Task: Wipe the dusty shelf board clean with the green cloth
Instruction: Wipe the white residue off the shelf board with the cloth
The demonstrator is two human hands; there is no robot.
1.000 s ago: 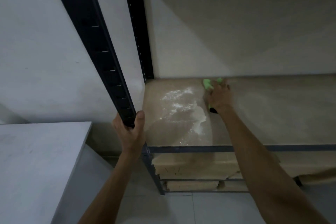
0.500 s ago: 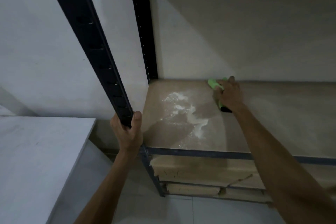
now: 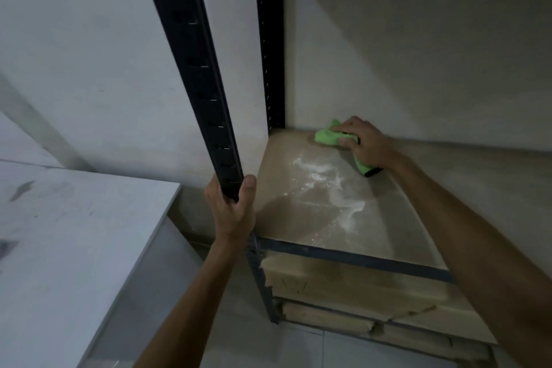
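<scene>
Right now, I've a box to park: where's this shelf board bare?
The shelf board is bare right of the right hand, from wall to front rail. Left end crowded: green cloth in that hand, white dust in front, left hand gripping the front post.

2 bare forearms reach up from the lower edge of the view. The left hand is wrapped round the front upright at the front left corner of the shelf board, thumb pointing up. The right arm stretches far forward. The right hand lies palm down near the board's back edge, fingers curled over the green cloth.
</scene>
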